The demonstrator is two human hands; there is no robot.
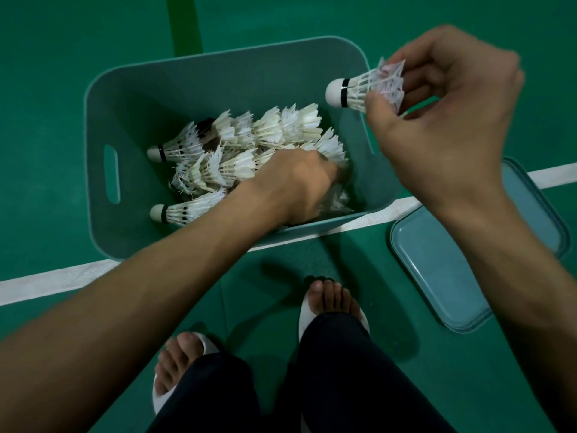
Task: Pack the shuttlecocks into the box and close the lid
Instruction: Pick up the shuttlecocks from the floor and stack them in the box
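1. While packing is under way, a rounded rectangular teal plastic box (pixel 218 57) with a slot handle in its left wall sits open on a green court floor (pixel 46 151), with a white boundary line (pixel 56 281) running under the box's near edge.
2. Inside the box, a loose pile of white feathered shuttlecocks (pixel 271 126) with black-banded cork heads covers much of the bottom. Several are nested into short stacks, and others lie singly with their heads toward the box's left wall.
3. The person's left hand (pixel 296 182) reaches into the near right part of the box, knuckles up. Its fingers are buried in the feathers, so whether they grip anything cannot be told.
4. Above the box's right rim, the right hand (pixel 443 98) pinches the feather skirt of one more white shuttlecock (pixel 359 89) between thumb and fingers, its cork head pointing in over the box.
5. A flat teal plastic lid (pixel 452 270) with rounded corners lies on the floor just to the right of the box, partly under the right forearm and not yet fitted.
6. Most of the packing appears done, as no loose shuttlecocks show on the floor around the box. What seems left is to drop in the held one, settle the pile and press the lid onto the box.
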